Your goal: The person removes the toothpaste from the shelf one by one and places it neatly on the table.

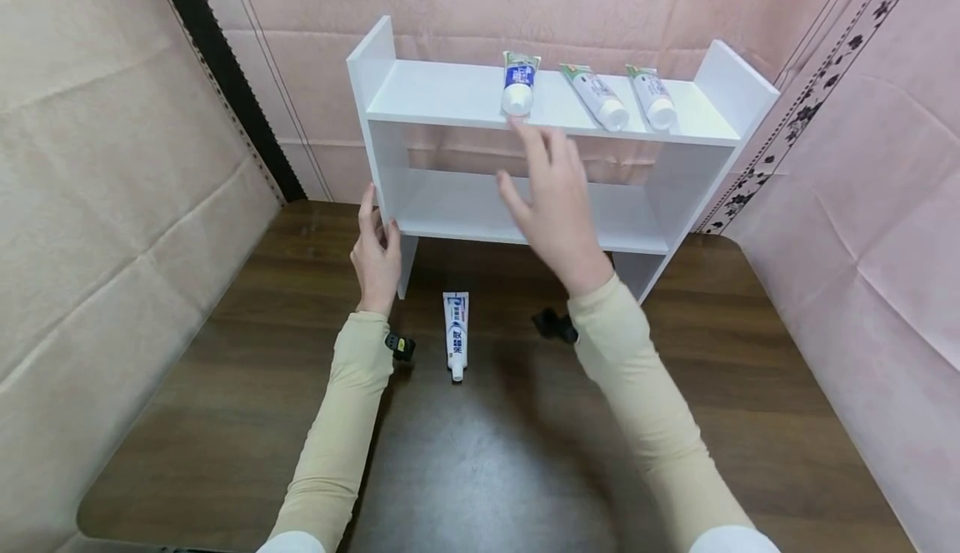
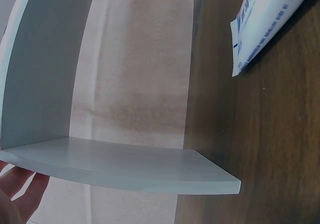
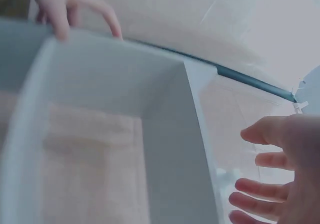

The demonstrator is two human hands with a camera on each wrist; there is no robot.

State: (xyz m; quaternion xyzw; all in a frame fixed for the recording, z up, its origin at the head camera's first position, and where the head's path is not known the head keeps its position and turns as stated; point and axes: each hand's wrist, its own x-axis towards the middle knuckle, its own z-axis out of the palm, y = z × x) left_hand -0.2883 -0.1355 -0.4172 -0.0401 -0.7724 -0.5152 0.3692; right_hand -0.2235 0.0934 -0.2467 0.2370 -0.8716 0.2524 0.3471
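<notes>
A white two-tier shelf [image 1: 442, 91] stands on the table. My left hand [image 1: 377, 261] touches the outside of its left side panel [image 2: 120, 179], fingers fairly straight and thumb by the front edge. In front of the upper tier, my right hand [image 1: 558, 203] is raised with its fingers spread and nothing held. Its fingertips are just below the cap of a blue-and-white tube [image 1: 519, 82] lying on the upper tier. Two white tubes with green ends, one in the middle [image 1: 596, 97] and one on the right [image 1: 651, 97], lie there too, caps forward.
A white toothpaste tube [image 1: 456, 335] with blue print lies on the brown wooden table [image 1: 225, 403], in front of the shelf and between my forearms. Pink cloth [image 1: 525, 3] hangs behind the shelf, and pale cloth walls stand on both sides.
</notes>
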